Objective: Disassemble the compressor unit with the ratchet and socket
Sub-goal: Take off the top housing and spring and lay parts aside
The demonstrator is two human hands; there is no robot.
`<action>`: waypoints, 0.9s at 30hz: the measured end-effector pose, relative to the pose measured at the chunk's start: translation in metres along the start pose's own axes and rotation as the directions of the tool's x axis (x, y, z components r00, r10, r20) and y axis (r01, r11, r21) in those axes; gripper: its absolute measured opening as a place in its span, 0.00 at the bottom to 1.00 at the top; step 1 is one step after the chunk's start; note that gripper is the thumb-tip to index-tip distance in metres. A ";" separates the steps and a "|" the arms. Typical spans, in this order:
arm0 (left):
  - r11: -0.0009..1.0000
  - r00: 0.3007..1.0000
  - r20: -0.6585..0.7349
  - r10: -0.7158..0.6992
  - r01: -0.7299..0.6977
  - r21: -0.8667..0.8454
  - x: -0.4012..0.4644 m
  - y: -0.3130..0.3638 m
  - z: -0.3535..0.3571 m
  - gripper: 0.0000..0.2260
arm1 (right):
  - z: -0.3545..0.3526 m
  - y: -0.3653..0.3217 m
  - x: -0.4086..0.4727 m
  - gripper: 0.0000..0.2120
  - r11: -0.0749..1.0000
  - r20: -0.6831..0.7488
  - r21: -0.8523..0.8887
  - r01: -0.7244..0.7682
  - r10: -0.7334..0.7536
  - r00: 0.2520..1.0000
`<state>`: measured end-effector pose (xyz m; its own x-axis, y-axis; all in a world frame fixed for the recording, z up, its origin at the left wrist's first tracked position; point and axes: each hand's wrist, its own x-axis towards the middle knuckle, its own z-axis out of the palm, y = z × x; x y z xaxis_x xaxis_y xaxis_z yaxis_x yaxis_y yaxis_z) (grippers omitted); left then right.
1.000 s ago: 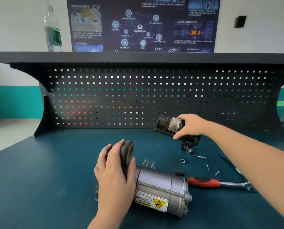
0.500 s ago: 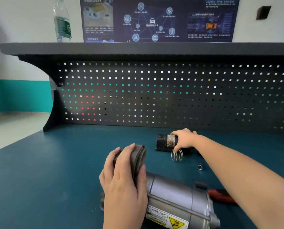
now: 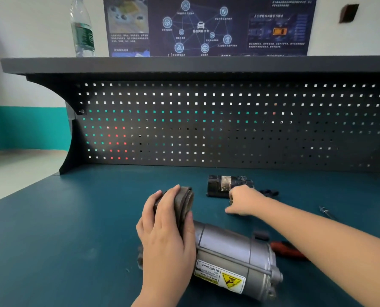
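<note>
Right hand (image 3: 243, 201) had left the black part (image 3: 220, 186), now just behind its grip; curled, contents unclear. Left hand (image 3: 167, 227) still gripped the end cap (image 3: 184, 203) on the compressor (image 3: 233, 255), lying on the tabletop (image 3: 63, 229).

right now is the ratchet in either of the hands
No: the red-handled ratchet lies on the bench behind the right forearm, while the left hand grips the compressor's end cap and the right hand reaches elsewhere.

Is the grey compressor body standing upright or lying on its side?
On its side: the compressor body lies lengthwise on the bench, its warning label facing up.
</note>
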<state>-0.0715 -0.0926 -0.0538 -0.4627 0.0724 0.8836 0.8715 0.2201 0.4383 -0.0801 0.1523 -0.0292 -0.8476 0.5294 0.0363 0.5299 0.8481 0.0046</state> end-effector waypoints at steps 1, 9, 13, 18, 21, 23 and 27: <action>1.000 1.000 0.008 -0.011 0.012 -0.007 0.000 0.000 0.000 0.19 | 0.002 -0.001 -0.003 0.13 1.000 -0.002 0.024 -0.006 0.006 1.000; 1.000 1.000 0.024 -0.021 0.021 -0.019 0.000 -0.004 0.001 0.21 | 0.018 0.002 -0.012 0.13 0.908 -0.323 -0.418 -0.009 -0.139 0.936; 1.000 1.000 0.018 -0.009 0.010 -0.016 0.000 -0.004 0.000 0.21 | 0.033 0.003 -0.006 0.14 0.854 -0.199 -0.511 0.099 -0.229 0.953; 1.000 1.000 0.021 0.007 -0.007 -0.008 0.001 -0.003 -0.001 0.20 | 0.017 0.007 -0.006 0.13 0.929 -0.167 -0.350 0.120 -0.188 0.968; 1.000 0.999 0.031 -0.011 0.012 -0.021 0.000 -0.001 -0.001 0.20 | -0.017 0.018 -0.024 0.14 0.998 -0.325 -0.027 0.052 -0.059 0.944; 0.999 0.999 0.031 -0.029 0.030 -0.034 0.000 0.000 -0.002 0.22 | -0.039 0.038 -0.048 0.10 0.936 -0.410 0.350 0.018 0.135 0.902; 0.992 0.992 0.067 -0.108 0.112 -0.059 0.000 0.004 -0.003 0.23 | -0.030 0.093 -0.111 0.07 0.767 -0.204 0.579 -0.274 0.462 0.863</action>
<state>-0.0677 -0.0948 -0.0511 -0.5640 0.1127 0.8180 0.8221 0.1694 0.5435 0.0640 0.1713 -0.0024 -0.4808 0.8441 0.2372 0.6226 0.5192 -0.5855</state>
